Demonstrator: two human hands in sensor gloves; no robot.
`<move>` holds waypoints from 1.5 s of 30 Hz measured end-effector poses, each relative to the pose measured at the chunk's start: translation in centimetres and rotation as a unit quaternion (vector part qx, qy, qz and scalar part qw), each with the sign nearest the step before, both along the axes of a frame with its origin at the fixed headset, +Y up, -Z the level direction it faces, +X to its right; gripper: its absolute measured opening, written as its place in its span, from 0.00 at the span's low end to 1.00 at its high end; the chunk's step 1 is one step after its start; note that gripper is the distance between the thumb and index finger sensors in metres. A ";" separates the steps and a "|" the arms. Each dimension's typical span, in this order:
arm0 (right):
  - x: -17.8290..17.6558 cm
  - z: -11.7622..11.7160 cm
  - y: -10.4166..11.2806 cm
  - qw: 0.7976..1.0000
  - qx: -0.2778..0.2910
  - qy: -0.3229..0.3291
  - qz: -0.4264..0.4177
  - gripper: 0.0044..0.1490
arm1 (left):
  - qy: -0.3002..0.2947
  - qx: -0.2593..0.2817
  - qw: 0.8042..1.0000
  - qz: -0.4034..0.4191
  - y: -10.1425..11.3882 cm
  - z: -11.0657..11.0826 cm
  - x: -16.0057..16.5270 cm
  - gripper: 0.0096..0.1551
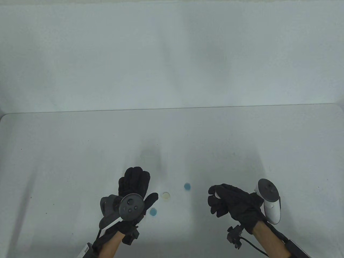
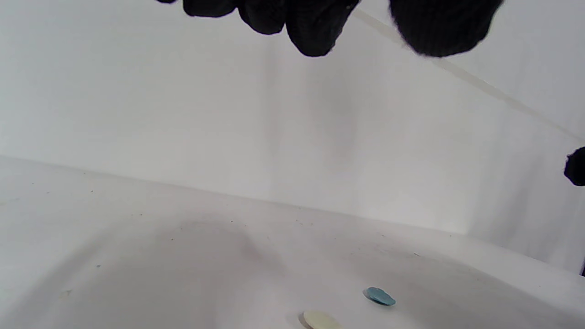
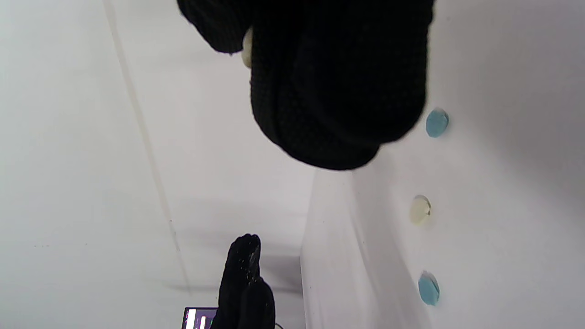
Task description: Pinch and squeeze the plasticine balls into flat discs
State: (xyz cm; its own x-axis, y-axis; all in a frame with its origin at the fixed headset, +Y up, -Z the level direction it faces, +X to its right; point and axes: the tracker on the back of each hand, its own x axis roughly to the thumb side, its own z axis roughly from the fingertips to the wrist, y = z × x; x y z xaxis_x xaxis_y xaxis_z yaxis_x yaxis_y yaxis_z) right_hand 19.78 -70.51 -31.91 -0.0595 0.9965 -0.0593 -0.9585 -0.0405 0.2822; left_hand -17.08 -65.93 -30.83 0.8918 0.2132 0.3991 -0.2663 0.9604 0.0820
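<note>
Three flat plasticine discs lie on the white table: a cream disc (image 1: 166, 196), a blue disc (image 1: 187, 186) to its right and a second blue disc (image 1: 153, 212) beside my left thumb. My left hand (image 1: 145, 185) hovers with its fingers spread and holds nothing. The left wrist view shows the cream disc (image 2: 320, 320) and the first blue disc (image 2: 380, 296) below its fingertips (image 2: 315, 32). My right hand (image 1: 215, 195) is curled and pinches a small cream plasticine piece (image 1: 216, 195), which peeks out between the fingers in the right wrist view (image 3: 247, 48). That view shows all three discs (image 3: 436, 122) (image 3: 419, 209) (image 3: 428, 288).
The table's far edge (image 1: 172, 108) meets a plain white backdrop. My left hand (image 3: 244, 283) shows at the bottom of the right wrist view. A bit of my right glove (image 2: 576, 167) shows at the left wrist view's right edge.
</note>
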 end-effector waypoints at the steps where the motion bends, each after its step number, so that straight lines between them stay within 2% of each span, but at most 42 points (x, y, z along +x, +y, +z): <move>1: 0.0 0.0 0.0 1.000 0.002 -0.009 0.004 0.26 | 0.000 0.000 1.000 0.000 0.0 0.0 0.0 0.47; 5: 0.0 0.0 -0.3 1.000 -0.009 0.012 -0.009 0.28 | 0.000 0.001 1.000 0.001 0.0 0.0 0.0 0.47; 8: -0.1 -0.1 -0.6 0.999 -0.017 0.038 -0.021 0.44 | 0.001 0.001 1.000 0.002 0.0 0.0 0.0 0.47; 17: 0.1 -0.2 -0.4 1.000 -0.006 0.008 0.004 0.29 | 0.002 0.001 1.000 -0.001 0.0 0.0 0.0 0.47; 20: 0.2 -0.2 -0.3 1.000 -0.007 0.003 0.016 0.28 | 0.002 0.000 1.000 0.000 0.0 0.0 0.0 0.47; 24: 0.1 -0.1 -0.1 0.999 0.002 -0.007 0.033 0.33 | 0.001 0.002 1.000 0.000 0.0 0.0 0.0 0.47; 28: 0.4 -0.1 -0.1 0.999 0.005 -0.022 0.030 0.30 | 0.002 0.004 1.000 0.001 0.0 0.0 0.0 0.47; 33: 0.4 -0.1 -0.4 1.000 -0.012 0.000 -0.006 0.39 | 0.002 0.004 1.000 0.001 0.0 0.0 0.0 0.47; 39: 0.8 -0.1 -0.2 0.999 -0.005 -0.039 0.018 0.28 | 0.003 0.005 1.000 0.002 0.0 0.0 -0.1 0.47; 45: 0.6 0.1 0.2 0.998 0.012 -0.047 0.051 0.26 | 0.002 0.004 1.000 0.002 0.0 0.0 -0.1 0.47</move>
State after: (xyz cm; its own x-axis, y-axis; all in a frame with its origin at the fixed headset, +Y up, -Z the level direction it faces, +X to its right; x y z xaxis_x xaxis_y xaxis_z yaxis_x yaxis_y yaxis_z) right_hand 20.37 -70.27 -31.84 -0.1560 0.9867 -0.0448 -0.9713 -0.1450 0.1885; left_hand -17.14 -65.89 -30.83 0.8929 0.2126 0.3969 -0.2689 0.9588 0.0914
